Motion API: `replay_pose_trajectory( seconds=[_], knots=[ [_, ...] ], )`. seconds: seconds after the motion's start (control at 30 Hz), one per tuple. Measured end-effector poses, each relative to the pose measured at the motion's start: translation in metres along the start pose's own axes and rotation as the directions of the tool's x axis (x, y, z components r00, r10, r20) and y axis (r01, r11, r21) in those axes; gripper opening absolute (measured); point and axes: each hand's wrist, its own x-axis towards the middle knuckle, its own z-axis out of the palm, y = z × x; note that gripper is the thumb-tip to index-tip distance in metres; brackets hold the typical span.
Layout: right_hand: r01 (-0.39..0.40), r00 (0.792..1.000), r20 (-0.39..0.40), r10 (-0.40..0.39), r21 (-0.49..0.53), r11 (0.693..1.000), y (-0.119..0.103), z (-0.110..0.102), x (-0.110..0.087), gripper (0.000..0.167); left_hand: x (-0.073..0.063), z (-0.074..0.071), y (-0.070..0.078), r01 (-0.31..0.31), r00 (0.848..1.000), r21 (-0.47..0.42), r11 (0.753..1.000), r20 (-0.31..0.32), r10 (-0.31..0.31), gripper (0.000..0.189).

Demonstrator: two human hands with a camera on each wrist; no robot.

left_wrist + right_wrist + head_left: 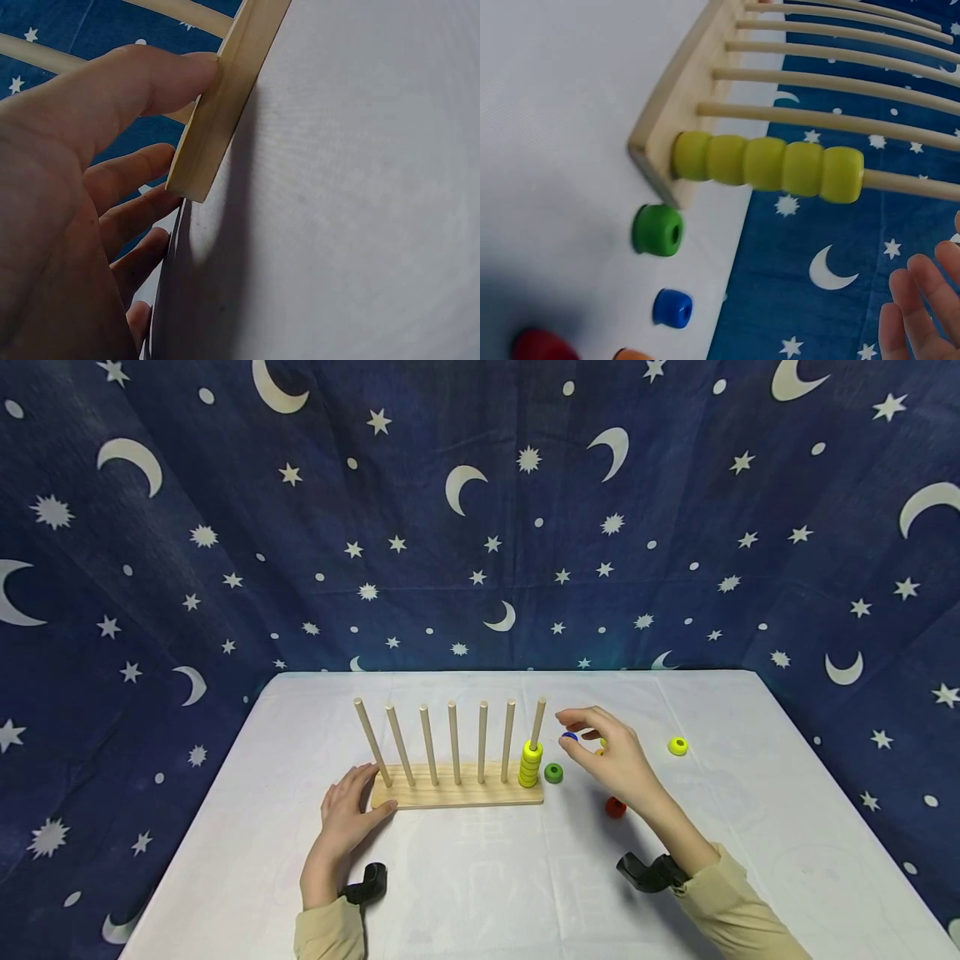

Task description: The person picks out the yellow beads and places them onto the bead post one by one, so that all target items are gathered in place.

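A wooden board with upright pegs (pixel 457 795) stands on the white table. My left hand (pixel 348 810) holds its left end, thumb on the front edge and fingers around the end and back. Several yellow beads (pixel 765 163) are stacked on the rightmost peg; the other pegs are bare. My right hand (pixel 611 760) hovers right of that peg, thumb and index finger apart, nothing between them. A blue bead (pixel 673 308) shows partly behind its fingertips in the head view. Beside the board's right end lies a green bead (pixel 553 772).
A red bead (pixel 615 807) lies below the right hand and a loose yellow bead (pixel 678 746) lies farther right. An orange bead (pixel 632 354) is cut off in the right wrist view. A dark blue cloth with moons and stars (pixel 465 568) hangs behind the white table (pixel 480 893).
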Motion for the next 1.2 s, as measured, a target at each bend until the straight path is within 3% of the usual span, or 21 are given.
replay_pose_trajectory(
  seconds=[0.4,0.73,1.2],
  knots=[
    [-0.054,0.998,0.009,0.054,-0.037,0.998,0.027,-0.012,-0.011,0.029,-0.001,0.000,0.000,-0.001,1.000,-0.004,1.000,-0.001,0.001,0.074],
    [-0.080,0.996,0.015,0.083,-0.125,0.989,0.052,-0.024,-0.020,0.029,-0.001,0.000,0.000,0.012,1.000,0.000,1.000,0.004,-0.012,0.074],
    [-0.055,0.998,-0.031,0.049,-0.246,0.968,0.091,-0.036,-0.031,0.031,-0.001,0.000,0.001,0.017,1.000,-0.007,1.000,0.009,-0.017,0.074]
  ],
)
